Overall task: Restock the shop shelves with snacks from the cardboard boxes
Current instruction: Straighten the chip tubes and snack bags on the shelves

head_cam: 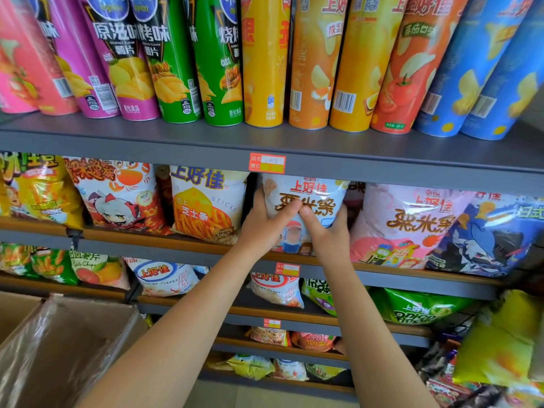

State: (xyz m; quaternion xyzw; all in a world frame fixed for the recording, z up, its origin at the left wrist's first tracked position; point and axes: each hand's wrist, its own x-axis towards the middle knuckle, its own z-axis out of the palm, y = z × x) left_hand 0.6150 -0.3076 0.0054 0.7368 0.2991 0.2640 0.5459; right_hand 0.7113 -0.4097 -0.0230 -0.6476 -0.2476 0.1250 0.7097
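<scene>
While both hands, left hand and right hand, clasp the white snack bag, shelving is underway; next: push it back, upright.

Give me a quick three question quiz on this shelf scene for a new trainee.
1. True or false: both hands hold the white snack bag.
2. Which bag sits right beside it, on the picture's right? A pink bag, B green bag, C yellow tube.
3. Fill in: the tall tubes stand on the shelf ____ the white bag.

Key: 1 true, left hand and right hand both have a grip on it. 2 A, pink bag. 3 above.
</scene>
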